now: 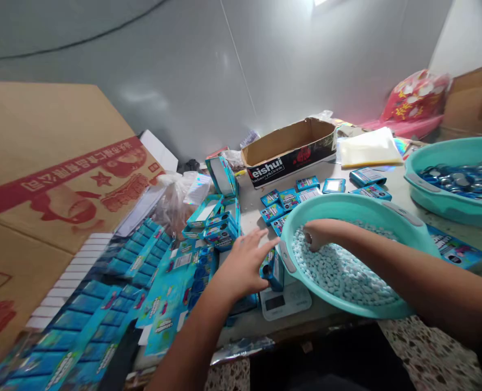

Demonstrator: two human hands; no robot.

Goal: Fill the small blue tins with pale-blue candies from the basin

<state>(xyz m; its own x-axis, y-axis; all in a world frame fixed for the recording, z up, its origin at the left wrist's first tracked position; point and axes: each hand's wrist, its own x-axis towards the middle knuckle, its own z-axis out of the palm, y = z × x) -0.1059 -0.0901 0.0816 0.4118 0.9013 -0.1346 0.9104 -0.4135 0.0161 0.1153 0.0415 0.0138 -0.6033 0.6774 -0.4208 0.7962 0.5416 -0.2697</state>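
Observation:
My left hand (246, 263) is over the table with its fingers spread. Its fingertips reach toward a small blue box (274, 271), which stands upright beside a teal basin (361, 203). Whether they touch the box I cannot tell. My right hand (317, 232) reaches down into the basin, which is partly filled with small pale-blue candies (346, 271). The fingers of that hand are mostly hidden among the candies, so what they hold does not show. Partly under the basin's left side sits a white digital scale (285, 303). Several small blue boxes (287, 200) lie behind the basin.
At the left stands a large cardboard carton (53, 179), with wrapped packs of blue boxes (81, 326) before it. Blue display trays (206, 212) are stacked near the middle. An open black-sided box (292, 160) sits at the back. Another teal basin (440, 203) holds shiny blue wrapped pieces.

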